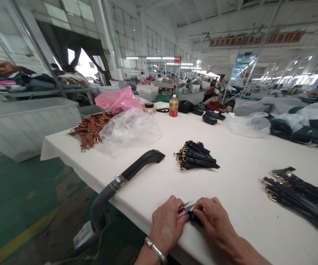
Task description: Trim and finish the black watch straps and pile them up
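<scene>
At the near edge of the white tabletop [153, 191], the left hand [166, 224] is curled around small thread snips [185, 208] with a pink handle, the blades poking out toward the right. The right hand [213, 221] touches it, fingers pinched on a small black strap piece [195, 218] that lies on the tabletop right at the snip blades; most of that piece is hidden under the fingers. A metal bangle [155, 250] sits on the left wrist.

Toward the right edge lies a heap of long black straps [299, 195] with gold buckles. Nearer the middle of the tabletop, a smaller bundle of black straps [196, 156] is stacked with its buckles pointing left. Off the left edge a grey ribbed hose rises to a black nozzle [145, 162] that rests on the tabletop.

Farther back, near the left corner, a pile of brown straps [91, 129] lies just beside a crumpled clear plastic bag [130, 129], with a pink bag [119, 99] behind it. Near the far edge stand a drink bottle [173, 106] and some black leather pieces [210, 117], and another clear bag [248, 124] lies to the right.
</scene>
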Available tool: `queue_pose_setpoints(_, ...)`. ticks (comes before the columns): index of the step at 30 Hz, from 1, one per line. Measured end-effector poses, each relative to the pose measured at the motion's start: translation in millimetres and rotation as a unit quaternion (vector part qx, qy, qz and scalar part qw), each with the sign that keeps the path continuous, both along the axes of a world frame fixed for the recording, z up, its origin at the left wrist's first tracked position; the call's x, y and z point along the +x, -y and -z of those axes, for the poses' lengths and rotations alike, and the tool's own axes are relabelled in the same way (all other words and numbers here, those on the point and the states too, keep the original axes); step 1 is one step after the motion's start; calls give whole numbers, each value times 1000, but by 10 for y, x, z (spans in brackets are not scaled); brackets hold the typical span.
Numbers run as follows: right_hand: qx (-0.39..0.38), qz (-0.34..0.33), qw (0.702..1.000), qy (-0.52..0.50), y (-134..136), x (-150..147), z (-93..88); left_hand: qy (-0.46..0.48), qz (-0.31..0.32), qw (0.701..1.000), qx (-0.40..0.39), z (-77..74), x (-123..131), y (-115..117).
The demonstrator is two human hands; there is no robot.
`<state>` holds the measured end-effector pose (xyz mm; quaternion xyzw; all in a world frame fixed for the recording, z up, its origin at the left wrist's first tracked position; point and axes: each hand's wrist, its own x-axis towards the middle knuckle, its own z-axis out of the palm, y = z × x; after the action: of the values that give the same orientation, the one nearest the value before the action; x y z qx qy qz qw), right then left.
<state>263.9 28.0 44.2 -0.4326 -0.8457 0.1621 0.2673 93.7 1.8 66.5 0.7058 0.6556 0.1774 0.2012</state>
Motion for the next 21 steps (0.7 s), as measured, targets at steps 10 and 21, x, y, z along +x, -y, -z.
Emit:
queue_pose_setpoints(10,23,35,998,41,-49,-39,85,41,83,995,-26,-155,-314,103)
queue_pose_setpoints(21,23,37,999,31,-37,-44,85,-81,148,986,-6,-235,-268,77)
